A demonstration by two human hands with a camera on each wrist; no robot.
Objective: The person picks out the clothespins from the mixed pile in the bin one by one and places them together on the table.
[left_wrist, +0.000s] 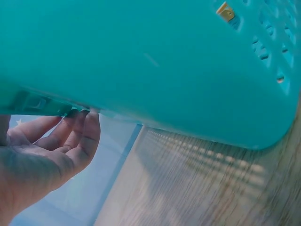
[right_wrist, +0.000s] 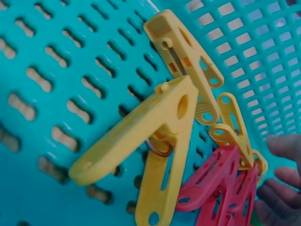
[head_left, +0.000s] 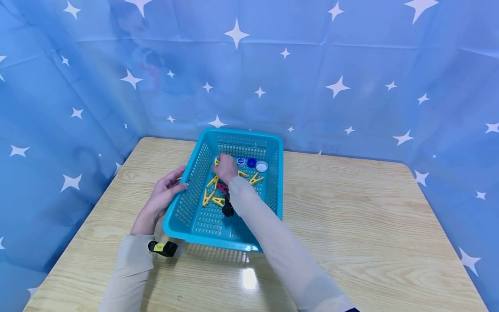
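Note:
A blue-green plastic basket [head_left: 224, 242] with perforated walls sits on the table. My left hand [head_left: 165, 193] grips its left rim, thumb on top; the left wrist view shows the other fingers [left_wrist: 89, 134] curled under the edge. My right hand [head_left: 227, 168] is down inside the basket, beside a yellow clothespin [head_left: 217, 161] toward the back left. In the right wrist view its fingers [right_wrist: 284, 147] are beside red clothespins [right_wrist: 211, 179] and yellow clothespins [right_wrist: 171, 113]. Whether the fingertips pinch anything is hidden.
Toward the basket's back lie a dark blue bottle cap [head_left: 251, 162], a white cap [head_left: 261, 167] and a blue-and-white cap [head_left: 241, 161]. The wooden table [head_left: 358, 216] extends to the right. A blue star-patterned curtain [head_left: 296, 86] hangs behind it and at both sides.

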